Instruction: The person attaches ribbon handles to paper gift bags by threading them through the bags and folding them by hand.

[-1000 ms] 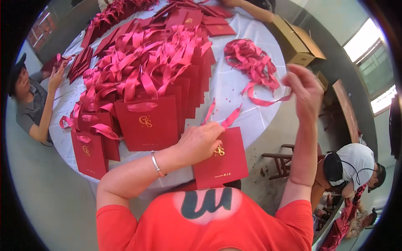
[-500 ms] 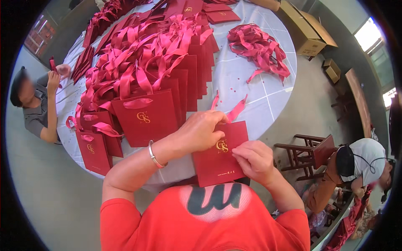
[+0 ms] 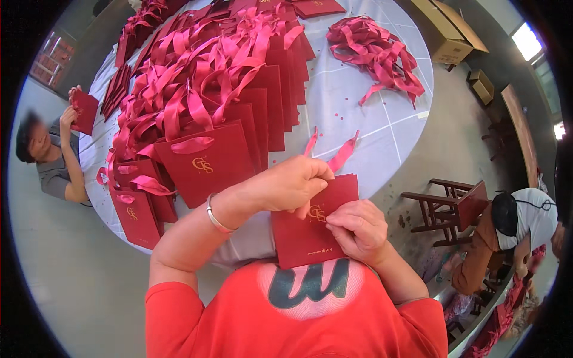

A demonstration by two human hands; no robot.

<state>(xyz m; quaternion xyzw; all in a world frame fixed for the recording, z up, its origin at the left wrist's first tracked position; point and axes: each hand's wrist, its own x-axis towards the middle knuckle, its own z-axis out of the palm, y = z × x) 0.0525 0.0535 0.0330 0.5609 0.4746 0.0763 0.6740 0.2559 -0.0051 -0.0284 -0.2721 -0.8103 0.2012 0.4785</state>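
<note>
Since the red paper gift bag (image 3: pixel 295 241) sits by the shirt (image 3: pixel 239 316) at the table's (image 3: pixel 382 158) near edge, both hands reach it easily, I guess. Left hand (image 3: pixel 298 184) is curled at its top, probably steadying it; can't tell what's gripped. Right hand (image 3: pixel 360 231) has fingertips pinched together over the front, anything between them hidden.

Left hand (image 3: pixel 301 186) bent over far edge of red paper gift bag (image 3: pixel 301 243), grip partly hidden. Right hand (image 3: pixel 362 231) over bag's front, thumb and index pinched. Two pink ribbon ends (image 3: pixel 342 157) poke out far side. Ribbon-handled bags (image 3: pixel 206 164) packed left, loose ribbon pile (image 3: pixel 376 53) far right, white-covered round table (image 3: pixel 388 134).
</note>
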